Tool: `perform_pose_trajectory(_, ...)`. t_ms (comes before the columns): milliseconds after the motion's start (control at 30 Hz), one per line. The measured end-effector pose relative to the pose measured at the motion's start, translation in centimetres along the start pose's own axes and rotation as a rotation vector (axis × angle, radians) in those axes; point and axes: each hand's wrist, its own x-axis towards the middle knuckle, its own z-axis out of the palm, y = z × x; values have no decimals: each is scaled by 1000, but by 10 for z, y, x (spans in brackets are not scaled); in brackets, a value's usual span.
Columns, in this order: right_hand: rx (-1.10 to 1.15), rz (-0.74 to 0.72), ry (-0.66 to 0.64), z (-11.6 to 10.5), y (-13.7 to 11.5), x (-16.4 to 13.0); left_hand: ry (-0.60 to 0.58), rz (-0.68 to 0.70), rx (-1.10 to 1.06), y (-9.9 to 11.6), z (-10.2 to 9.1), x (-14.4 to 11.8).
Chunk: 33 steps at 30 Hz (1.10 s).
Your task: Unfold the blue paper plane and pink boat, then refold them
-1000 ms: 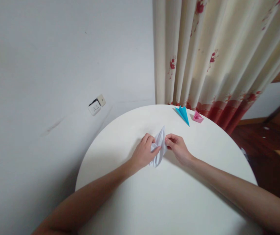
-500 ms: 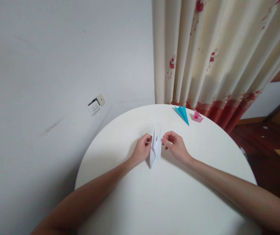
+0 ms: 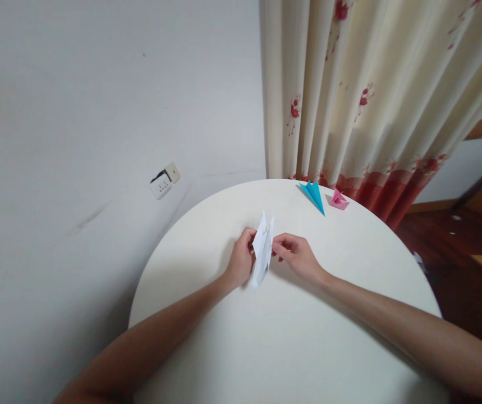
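Observation:
A folded sheet of white paper [image 3: 261, 252] stands on edge between my hands, over the middle of the table. Its two upper points rise side by side, and its lower end is a little blurred. My left hand [image 3: 241, 255] is closed on the paper's left side, with the fingertips partly hidden behind it. On the right side, my right hand [image 3: 295, 252] pinches the paper's edge between thumb and fingers.
The round white table [image 3: 291, 348] stands against the wall. A blue paper plane [image 3: 313, 197] and a small pink origami piece [image 3: 339, 200] lie near its far edge. Behind them hangs a flowered curtain [image 3: 350, 112]. A wall socket [image 3: 161, 185] is at the left.
The white paper has shifted slightly left and its two sides have come closer together. My right hand has moved left and now touches the paper's right edge.

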Motion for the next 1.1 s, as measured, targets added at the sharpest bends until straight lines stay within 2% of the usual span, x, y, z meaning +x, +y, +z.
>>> perform_pose_trajectory(133, 11, 70, 5, 1, -2, 0, -101, 179, 214, 1, -2, -4)
perform_pose_trajectory(233, 10, 87, 26, -2, -3, 1, -121, 278, 295, -2, -4, -4)
perform_pose_trajectory(433, 184, 52, 129, -9, -4, 3, 29, 127, 65, -11, -12, 8)
perform_pose_trajectory(600, 317, 67, 160, -11, -6, 2, 66, 129, -120, -10, -13, 13)
perform_pose_trajectory(700, 299, 64, 178, -11, -5, 2, 6, 47, -103, -14, -12, 14)
perform_pose_trajectory(800, 172, 48, 250, -13, -2, 3, -71, 7, 41, -17, -13, 17)
perform_pose_trajectory(867, 74, 44, 286, -14, -1, 4, 16, 89, 153, -14, -14, 16)
perform_pose_trajectory(933, -26, 23, 303, -15, 0, 4, 134, 249, 238, -4, -17, 13)
perform_pose_trajectory(1000, -126, -28, 315, -14, -1, 3, 172, 437, 336, 10, -18, 7)
perform_pose_trajectory(1100, -198, -105, 265, -9, -5, -1, -22, 639, 537, 25, -16, -3)
